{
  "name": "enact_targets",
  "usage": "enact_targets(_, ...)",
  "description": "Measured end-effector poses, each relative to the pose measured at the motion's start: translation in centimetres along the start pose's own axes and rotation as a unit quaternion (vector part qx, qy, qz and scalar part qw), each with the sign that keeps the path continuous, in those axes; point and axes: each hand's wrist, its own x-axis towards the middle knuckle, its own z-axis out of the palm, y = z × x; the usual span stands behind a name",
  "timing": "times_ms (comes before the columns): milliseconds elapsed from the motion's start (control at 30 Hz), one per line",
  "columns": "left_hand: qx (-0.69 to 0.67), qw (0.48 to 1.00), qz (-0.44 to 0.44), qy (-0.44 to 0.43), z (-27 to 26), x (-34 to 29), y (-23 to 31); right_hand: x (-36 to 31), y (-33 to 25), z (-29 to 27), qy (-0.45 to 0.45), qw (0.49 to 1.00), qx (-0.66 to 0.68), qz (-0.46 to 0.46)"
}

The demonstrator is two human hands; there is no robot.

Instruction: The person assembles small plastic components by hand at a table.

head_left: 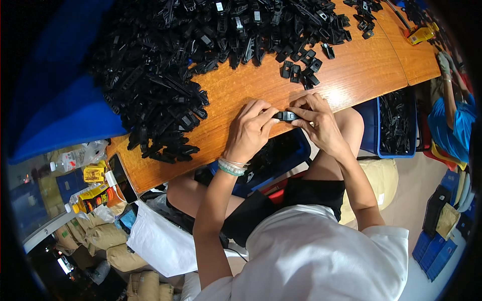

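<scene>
2 hands, left hand [249,129] and right hand [316,122], pinch 1 black clip [286,116] (table [351,75] edge); clip heap [165,65] at 10 o'clock.

Wooden table [351,75] bears heaped black plastic clips [201,45].

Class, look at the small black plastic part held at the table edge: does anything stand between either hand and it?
Nothing visible does. The left hand and right hand both already pinch the black plastic part directly.
</scene>
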Motion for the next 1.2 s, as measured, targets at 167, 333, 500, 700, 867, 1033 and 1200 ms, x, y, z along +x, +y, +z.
enact_targets(167,-0.044,0.998,0.006,-0.048,-0.9,0.6,-0.6,-1.3,-1.0,0.5,-0.011,0.993,0.102,0.062)
enact_targets(333,0.072,0.992,-0.019,0.102,-1.1,6.4,-2.3,-1.1,-0.3,0.0,0.034,0.984,0.157,0.072)
enact_targets(500,0.342,0.939,-0.021,0.018,0.2,10.0,-3.1,2.5,1.7,-0.9,0.239,0.962,-0.092,0.098)
enact_targets(700,0.188,0.972,-0.092,0.108,-0.3,5.2,-2.3,2.7,3.3,-0.8,0.156,0.976,-0.109,0.101)
enact_targets(867,-0.187,0.941,-0.258,0.118,-1.7,0.1,-0.8,1.8,2.9,-1.7,0.121,0.976,-0.019,0.180)
enact_targets(1033,-0.140,0.969,-0.203,0.001,-2.5,-1.1,0.3,1.1,1.0,-1.2,0.162,0.977,0.034,0.136)
enact_targets(1200,-0.069,0.987,-0.147,-0.003,-1.6,-1.0,0.3,0.0,1.1,0.1,-0.006,0.981,0.166,0.101)
